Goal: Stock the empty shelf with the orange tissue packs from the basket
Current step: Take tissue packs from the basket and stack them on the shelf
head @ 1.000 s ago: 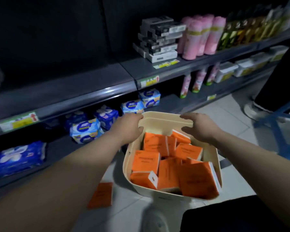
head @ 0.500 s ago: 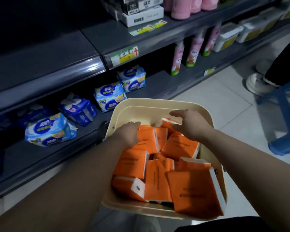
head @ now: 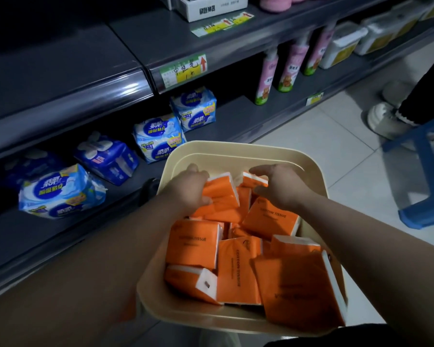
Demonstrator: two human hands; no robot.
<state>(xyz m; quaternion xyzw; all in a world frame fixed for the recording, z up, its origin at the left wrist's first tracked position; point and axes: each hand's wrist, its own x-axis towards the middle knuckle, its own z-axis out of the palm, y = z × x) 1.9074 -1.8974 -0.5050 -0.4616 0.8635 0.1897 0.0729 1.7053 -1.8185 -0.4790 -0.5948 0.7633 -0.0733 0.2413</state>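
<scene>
Left hand point(head: 188, 190) is resting in the far end of the basket point(head: 236, 147), its fingers wrapping round the left pack point(head: 222, 189), which is tilting up with its white side showing. Right hand point(head: 280, 187) is arching over the right pack point(head: 254, 180) just beside it, fingers on the top edge and thumb below, pinching it. Both packs are lying inside the beige basket, among the other orange packs point(head: 192, 244), which are lying in a loose heap across one another up to the near rim. Both forearms are crossing over the basket, the left one hiding its near-left rim and wall. The basket is sitting in front of the lower shelf point(head: 236, 118) and covering part of its front edge. Blue packets point(head: 158, 139) are lying in a row on that shelf, left of the basket, and pink bottles point(head: 266, 73) are standing farther right, with white tubs point(head: 341, 45) beyond them. Above the blue packets the empty shelf point(head: 60, 68) is showing dark and bare, with a price tag point(head: 183, 71) sitting on the rail of the section next to it. On the tiled floor point(head: 311, 136) to the right, another person's shoe point(head: 383, 118) is resting near a blue stool point(head: 426, 171).
</scene>
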